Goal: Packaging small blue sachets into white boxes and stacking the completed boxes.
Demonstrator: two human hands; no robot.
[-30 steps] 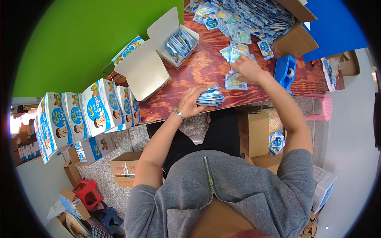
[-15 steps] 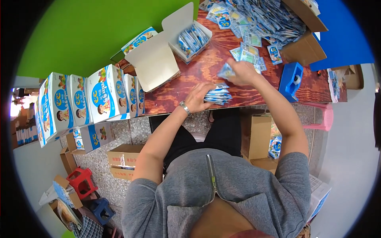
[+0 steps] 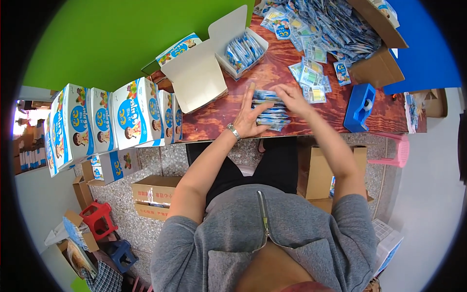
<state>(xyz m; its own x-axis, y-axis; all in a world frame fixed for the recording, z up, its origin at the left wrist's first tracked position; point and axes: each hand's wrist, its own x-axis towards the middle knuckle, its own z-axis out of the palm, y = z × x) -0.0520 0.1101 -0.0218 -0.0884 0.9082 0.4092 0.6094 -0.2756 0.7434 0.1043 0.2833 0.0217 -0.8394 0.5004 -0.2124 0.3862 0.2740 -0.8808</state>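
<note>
A row of small blue-and-white sachets (image 3: 274, 118) lies near the table's front edge. My left hand (image 3: 247, 119), with a metal watch on the wrist, lies along the row's left side, one finger stretched up and others curled over the sachets. At the row's far end, my right hand (image 3: 295, 102) has its fingers closed on a sachet (image 3: 266, 95), which is partly blurred. Just beyond the right hand, several loose sachets (image 3: 311, 77) lie scattered. An open white box (image 3: 238, 74), partly filled with upright sachets, stands farther back.
A big heap of sachets (image 3: 335, 29) spills from a cardboard carton (image 3: 377, 68) at the back right. A blue tape dispenser (image 3: 359, 108) stands right. Printed boxes (image 3: 129, 114) line the left, beside an open white lid (image 3: 194, 75). A pink stool (image 3: 398, 150) stands right of the table.
My right hand has come left from beside the loose sachets to the far end of the row, bringing a sachet. My left hand stays at the row, its fingers now spread farther over it.
</note>
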